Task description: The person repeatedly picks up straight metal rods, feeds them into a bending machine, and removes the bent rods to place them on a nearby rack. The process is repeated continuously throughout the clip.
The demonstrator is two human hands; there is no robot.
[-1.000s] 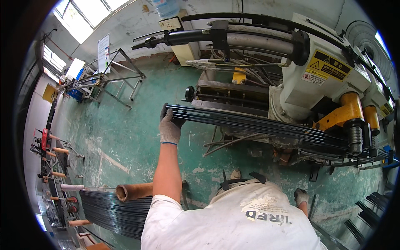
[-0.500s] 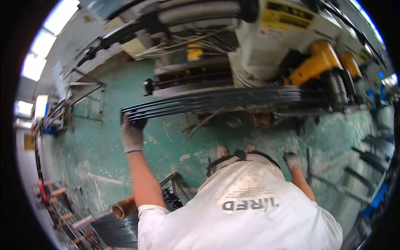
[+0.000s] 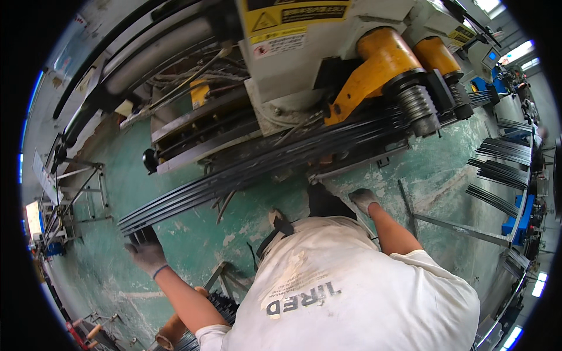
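A bundle of long, thin black metal bars (image 3: 234, 174) slants across the front of a pale machine (image 3: 319, 67). My left hand (image 3: 147, 253), in a grey glove with dark fingers, grips the bundle's left end from below. The bars' other end passes beneath an orange arm (image 3: 374, 70) with a coiled spring (image 3: 417, 110) under it. My right hand (image 3: 365, 200), also gloved, hangs free near my waist, touching no bars. Its fingers look loosely extended. Part of the bundle under the machine head is hidden.
At right, a metal rack (image 3: 468, 229) carries several groups of black bars (image 3: 502, 151). Behind my left arm lie a brown cardboard tube (image 3: 171, 332) and more dark bars. A metal frame (image 3: 88, 187) stands at far left. A round black knob (image 3: 150, 161) sticks out from the machine.
My view has turned, and the machine appears nearer. The bars' left end has come lower and left with my left hand. My right hand has risen to beside my waist.
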